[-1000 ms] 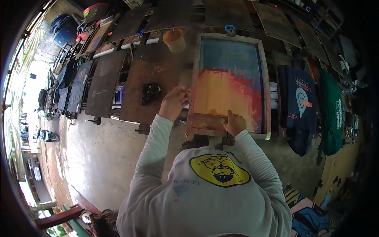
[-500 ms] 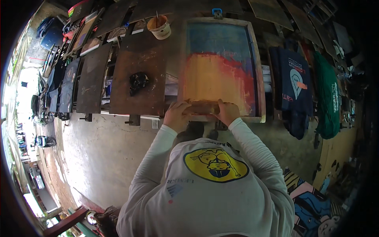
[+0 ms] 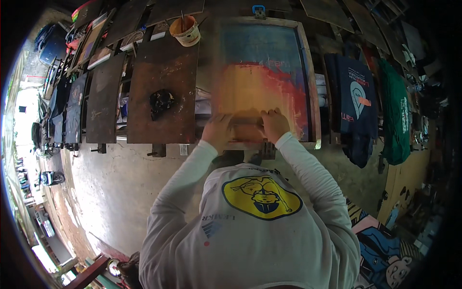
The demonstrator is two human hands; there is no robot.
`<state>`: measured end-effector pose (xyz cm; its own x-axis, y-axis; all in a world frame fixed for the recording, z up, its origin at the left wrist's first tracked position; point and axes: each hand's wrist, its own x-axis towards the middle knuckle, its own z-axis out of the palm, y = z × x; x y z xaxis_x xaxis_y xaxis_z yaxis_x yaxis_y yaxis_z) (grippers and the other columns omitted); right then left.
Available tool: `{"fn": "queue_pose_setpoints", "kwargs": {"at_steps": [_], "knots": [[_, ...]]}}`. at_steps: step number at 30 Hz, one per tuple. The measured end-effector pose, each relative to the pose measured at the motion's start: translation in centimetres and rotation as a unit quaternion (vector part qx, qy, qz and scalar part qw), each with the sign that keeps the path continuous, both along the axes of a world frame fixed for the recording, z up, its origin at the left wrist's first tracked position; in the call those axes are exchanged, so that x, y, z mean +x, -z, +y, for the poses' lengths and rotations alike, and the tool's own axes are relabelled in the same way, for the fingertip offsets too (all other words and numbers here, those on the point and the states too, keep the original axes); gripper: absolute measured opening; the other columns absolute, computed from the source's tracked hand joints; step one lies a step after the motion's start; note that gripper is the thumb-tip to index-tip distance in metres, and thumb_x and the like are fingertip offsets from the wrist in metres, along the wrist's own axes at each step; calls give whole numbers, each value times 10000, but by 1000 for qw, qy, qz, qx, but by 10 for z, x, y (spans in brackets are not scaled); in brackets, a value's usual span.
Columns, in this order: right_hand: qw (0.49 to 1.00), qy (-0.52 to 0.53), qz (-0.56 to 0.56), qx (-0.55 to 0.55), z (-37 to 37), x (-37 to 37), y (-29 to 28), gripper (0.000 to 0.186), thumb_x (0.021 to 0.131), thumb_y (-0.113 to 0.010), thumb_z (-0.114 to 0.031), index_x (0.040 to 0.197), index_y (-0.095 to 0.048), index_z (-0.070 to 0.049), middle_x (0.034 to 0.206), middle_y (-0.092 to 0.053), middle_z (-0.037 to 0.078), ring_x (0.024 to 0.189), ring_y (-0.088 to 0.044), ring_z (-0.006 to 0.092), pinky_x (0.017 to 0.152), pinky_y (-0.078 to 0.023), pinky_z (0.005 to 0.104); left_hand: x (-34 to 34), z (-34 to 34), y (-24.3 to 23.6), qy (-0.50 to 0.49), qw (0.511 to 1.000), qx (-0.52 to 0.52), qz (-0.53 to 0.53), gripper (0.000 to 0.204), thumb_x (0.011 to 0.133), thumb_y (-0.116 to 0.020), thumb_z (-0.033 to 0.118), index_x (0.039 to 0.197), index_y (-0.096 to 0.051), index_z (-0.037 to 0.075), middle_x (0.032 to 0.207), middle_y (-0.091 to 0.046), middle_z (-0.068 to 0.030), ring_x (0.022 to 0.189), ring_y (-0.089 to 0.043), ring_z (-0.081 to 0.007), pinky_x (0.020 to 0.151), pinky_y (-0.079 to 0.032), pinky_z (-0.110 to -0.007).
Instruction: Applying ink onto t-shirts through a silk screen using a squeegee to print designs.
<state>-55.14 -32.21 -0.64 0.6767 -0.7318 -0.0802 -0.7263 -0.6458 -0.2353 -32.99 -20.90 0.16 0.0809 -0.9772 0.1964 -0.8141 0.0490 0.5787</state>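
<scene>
A wooden-framed printing screen (image 3: 315,96) lies on the bench in front of me. Its mesh (image 3: 257,45) is blue-grey at the far end, with orange and red ink (image 3: 250,86) smeared over the nearer part. A squeegee (image 3: 247,119) lies crosswise on the near part of the mesh. My left hand (image 3: 217,129) is closed around its left end, and my right hand (image 3: 275,124) is closed around its right end. Both palms partly hide the squeegee, so its lower edge is hard to make out.
Left of the screen, a dark board (image 3: 180,118) carries a crumpled black lump (image 3: 161,102). An ink-stained bucket (image 3: 185,33) with a stick stands behind it. A blue clamp (image 3: 259,11) sits at the screen's far edge. Printed navy (image 3: 356,96) and green shirts (image 3: 397,111) lie to the right.
Both hands and the squeegee have moved a little way from me up the mesh. The whole view has shifted slightly. My grip looks the same.
</scene>
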Motion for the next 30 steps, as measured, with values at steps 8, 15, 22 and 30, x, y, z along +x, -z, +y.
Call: {"fn": "queue_pose_setpoints", "kwargs": {"at_steps": [8,15,22,30], "knots": [[996,-24,63,59,-67,33,-4,549,742,-814,-326,1169,-582,-71,1192,-579,162,1170,-553,356,912,-507,478,40,-93,16,150,965,164,-136,564,772,-751,156,1279,-550,9,1211,-605,-194,1147,-580,-367,984,-481,-440],[991,5,86,102,-83,43,5,633,748,-797,-377,1255,-567,-76,1269,-565,154,1237,-526,354,1010,-444,535,51,-126,55,167,961,162,-148,505,795,-765,284,1186,-580,22,1166,-629,-193,1104,-605,-377,970,-484,-458],[996,70,1,53,-64,33,21,674,744,-802,-383,1306,-544,-112,1283,-564,142,1240,-524,354,1006,-441,519,45,-133,40,176,950,192,-170,484,787,-767,273,1152,-580,15,1163,-623,-188,1124,-586,-364,959,-489,-444],[985,6,-134,104,-26,-5,-7,480,722,-794,-170,1140,-569,-97,1109,-562,146,1037,-583,367,867,-515,459,35,-55,-9,166,978,114,-53,410,748,-714,78,1137,-592,36,1108,-581,-168,1082,-572,-384,910,-509,-434]]}}
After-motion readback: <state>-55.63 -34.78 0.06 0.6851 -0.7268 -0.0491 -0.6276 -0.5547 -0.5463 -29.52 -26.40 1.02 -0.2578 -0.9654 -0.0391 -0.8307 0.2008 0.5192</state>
